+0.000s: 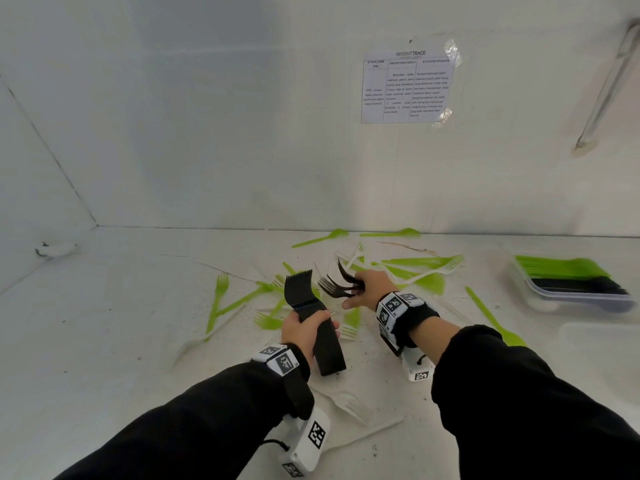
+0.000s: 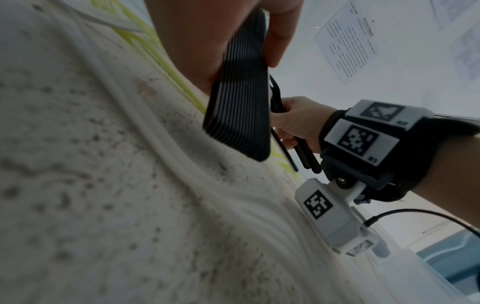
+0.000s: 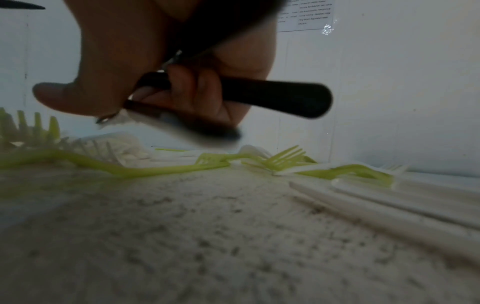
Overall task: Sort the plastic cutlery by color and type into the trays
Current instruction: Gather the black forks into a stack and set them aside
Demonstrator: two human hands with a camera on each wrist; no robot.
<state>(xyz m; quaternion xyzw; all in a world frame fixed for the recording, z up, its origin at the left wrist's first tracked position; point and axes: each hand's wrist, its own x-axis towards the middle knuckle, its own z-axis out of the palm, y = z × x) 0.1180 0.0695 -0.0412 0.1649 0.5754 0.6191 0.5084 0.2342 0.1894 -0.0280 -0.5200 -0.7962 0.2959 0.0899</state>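
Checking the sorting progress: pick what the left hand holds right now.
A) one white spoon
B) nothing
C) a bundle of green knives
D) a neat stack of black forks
D: the left hand grips a stack of black forks, tines up and aligned, above the table.

A pale, speckled work surface filled the lower frame, meeting plain white walls at a corner on the left. A laminated printed sheet hung upper right of centre, a metal bar slanting at the far right.
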